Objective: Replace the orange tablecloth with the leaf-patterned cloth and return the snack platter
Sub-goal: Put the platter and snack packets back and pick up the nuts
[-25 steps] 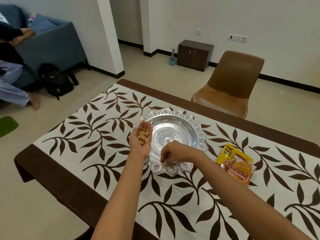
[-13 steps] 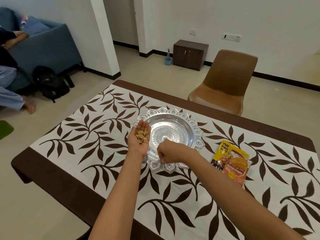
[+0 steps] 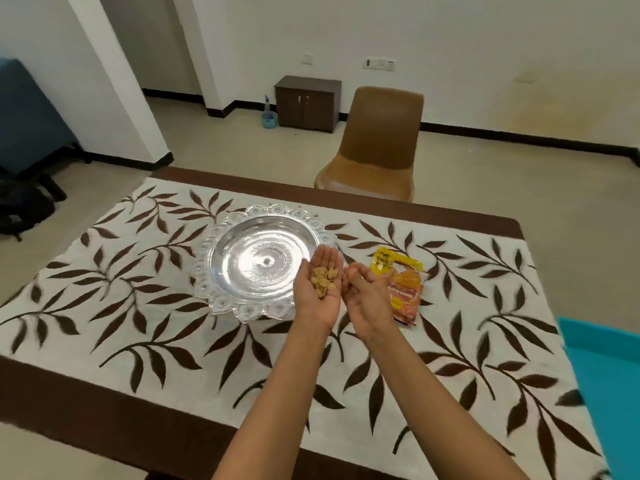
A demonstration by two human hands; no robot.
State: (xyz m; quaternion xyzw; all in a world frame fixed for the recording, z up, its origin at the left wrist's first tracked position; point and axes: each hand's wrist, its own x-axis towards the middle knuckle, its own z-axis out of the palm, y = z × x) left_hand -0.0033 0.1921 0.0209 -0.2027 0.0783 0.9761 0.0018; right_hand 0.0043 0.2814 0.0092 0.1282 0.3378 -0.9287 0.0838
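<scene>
Tabletop first: cloth (image 3: pixel 138 306) with the leaf pattern lies spread flat across the table, brown border showing along the near and far edges, and no orange cloth is anywhere in view, so the swap looks done. Platter (image 3: pixel 207 271) sits on it, a little left of centre and well in from every edge, its silver bowl bare. Snacks (image 3: pixel 322 278) are the loose end: a small heap lies in the left hand (image 3: pixel 322 299), palm up with fingers straight, hovering over the platter's right rim. Right hand (image 3: pixel 363 296) sits just beside it, fingers loosely curled; whether it pinches a piece I cannot tell, the frame is blurred there. My read is that tipping that handful into the bowl is what remains, perhaps with more from the packet (image 3: pixel 403 289) lying just right of the hands. Room to move is generous: bare cloth all round the platter, nothing near the table edges. Chair (image 3: pixel 377 143) stands at the far side, close to the table, a cabinet (image 3: pixel 308 102) against the back wall, and a teal surface (image 3: pixel 606 375) meets the table's right edge.
</scene>
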